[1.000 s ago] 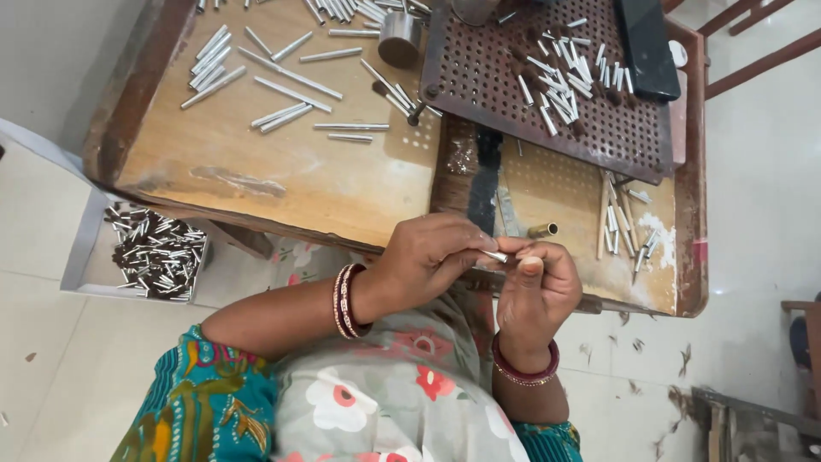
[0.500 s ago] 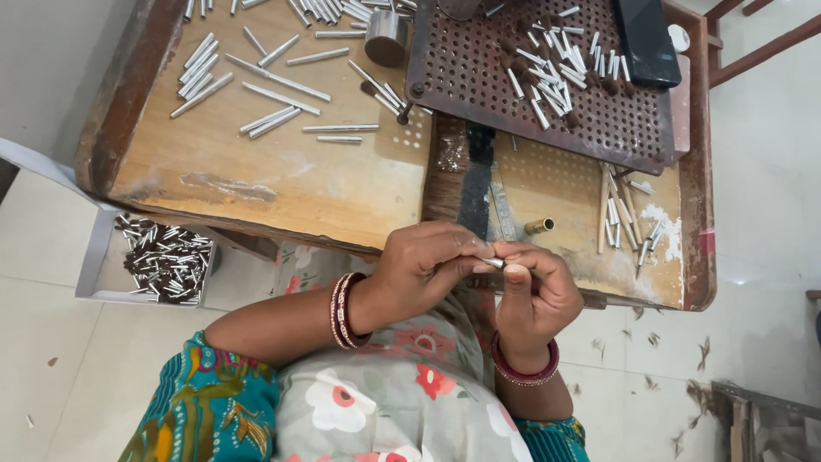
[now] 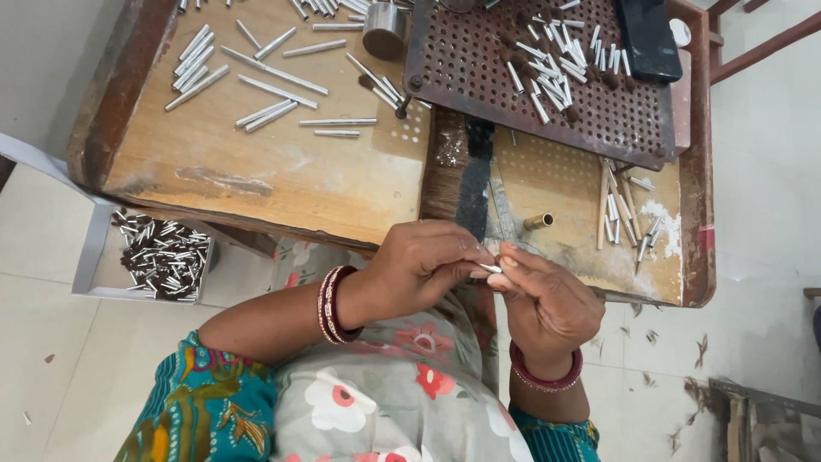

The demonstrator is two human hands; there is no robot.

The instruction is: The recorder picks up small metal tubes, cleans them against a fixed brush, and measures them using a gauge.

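Observation:
My left hand (image 3: 423, 265) and my right hand (image 3: 543, 295) meet just off the near edge of the wooden work table (image 3: 282, 184). Their fingertips pinch a small silver metal tube (image 3: 490, 269) between them; most of it is hidden by the fingers. Both wrists carry red bangles. A short brass tube (image 3: 539, 222) lies on the table just beyond my right hand. A dark strip of bristles (image 3: 473, 175) lies on the table above my hands.
Several silver tubes (image 3: 256, 85) lie scattered at the far left of the table, more (image 3: 620, 210) at the right. A perforated brown metal plate (image 3: 530, 81) holds small tubes, with a black phone (image 3: 647, 38) and a metal cup (image 3: 384, 28) nearby. A white tray of tubes (image 3: 158, 254) sits on the floor, left.
My hands stay together on the small tube, fingers shifting slightly. The view has drifted a little, so the table sits slightly higher in frame.

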